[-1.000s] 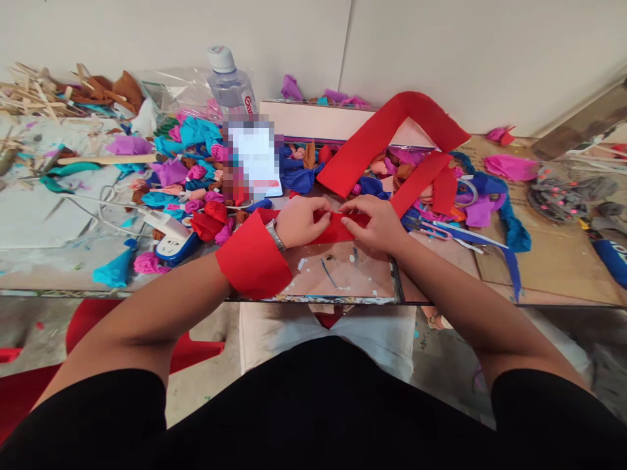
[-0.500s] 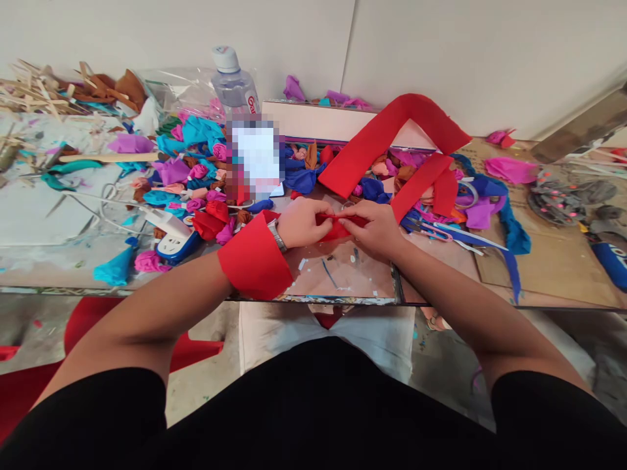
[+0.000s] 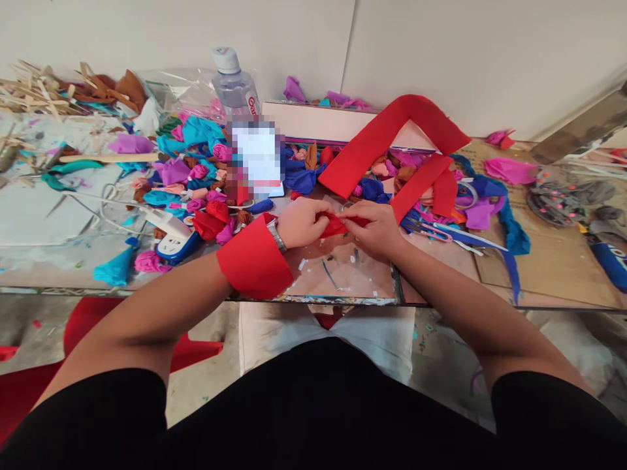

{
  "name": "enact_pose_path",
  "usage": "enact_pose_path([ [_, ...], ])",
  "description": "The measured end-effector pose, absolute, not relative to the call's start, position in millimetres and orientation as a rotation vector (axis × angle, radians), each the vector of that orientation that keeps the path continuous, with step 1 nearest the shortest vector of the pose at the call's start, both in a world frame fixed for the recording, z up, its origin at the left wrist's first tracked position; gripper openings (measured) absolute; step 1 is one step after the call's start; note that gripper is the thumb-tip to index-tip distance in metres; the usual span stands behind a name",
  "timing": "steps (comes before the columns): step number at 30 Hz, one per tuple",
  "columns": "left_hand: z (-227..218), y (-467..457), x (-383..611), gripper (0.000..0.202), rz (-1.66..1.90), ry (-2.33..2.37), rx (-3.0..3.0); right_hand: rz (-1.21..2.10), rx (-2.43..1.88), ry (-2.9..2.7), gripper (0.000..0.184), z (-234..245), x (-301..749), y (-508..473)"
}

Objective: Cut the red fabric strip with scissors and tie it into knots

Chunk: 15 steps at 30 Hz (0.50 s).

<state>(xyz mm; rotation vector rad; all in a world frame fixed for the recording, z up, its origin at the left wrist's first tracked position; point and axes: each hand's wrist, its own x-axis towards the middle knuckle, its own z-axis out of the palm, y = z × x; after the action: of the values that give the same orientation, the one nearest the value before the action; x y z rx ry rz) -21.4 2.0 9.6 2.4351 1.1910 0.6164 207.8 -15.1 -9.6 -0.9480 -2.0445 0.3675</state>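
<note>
Between my hands is a strip of red crepe paper [image 3: 335, 226], its upper edge pinched near the middle. My left hand [image 3: 304, 224] closes thumb and forefinger on the left part of it. From the other side my right hand [image 3: 373, 225] pinches the same strip, its fingertips almost meeting the left ones. A wide red band [image 3: 255, 258] of the same look drapes over my left wrist, beside a metal watch [image 3: 277, 236]. Beyond my hands, a long folded red strip [image 3: 386, 140] lies across the heap. Scissors [image 3: 431, 228] rest right of my right hand.
Crumpled paper flowers [image 3: 189, 156] in many colours spread over the table. A water bottle [image 3: 234, 85] and a lit phone [image 3: 257, 156] stand behind my left hand. A power strip [image 3: 179, 241] lies left, cardboard [image 3: 548, 261] right, wooden sticks [image 3: 34, 91] far left.
My fingers have shifted very slightly along the pinched red strip, and a little more of its fold shows between them. Everything else on the table stays in place.
</note>
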Motion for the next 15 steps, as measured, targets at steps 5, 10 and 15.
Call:
enact_pose_path([
  [5, 9.9, 3.1, -21.5, 0.040, 0.572, 1.258, 2.542, 0.482, -0.970, -1.968, 0.022, -7.1, 206.9, -16.0],
  [10, 9.2, 3.3, -22.2, 0.038, 0.660, 1.249, 2.548, 0.539, -1.005, -1.925, 0.017, -8.5, 207.2, -14.9],
  [15, 7.0, 2.3, -22.0, 0.036, 0.766, 1.166, 2.546, 0.579, -1.066, -1.879, 0.017, -8.6, 206.5, -15.0],
])
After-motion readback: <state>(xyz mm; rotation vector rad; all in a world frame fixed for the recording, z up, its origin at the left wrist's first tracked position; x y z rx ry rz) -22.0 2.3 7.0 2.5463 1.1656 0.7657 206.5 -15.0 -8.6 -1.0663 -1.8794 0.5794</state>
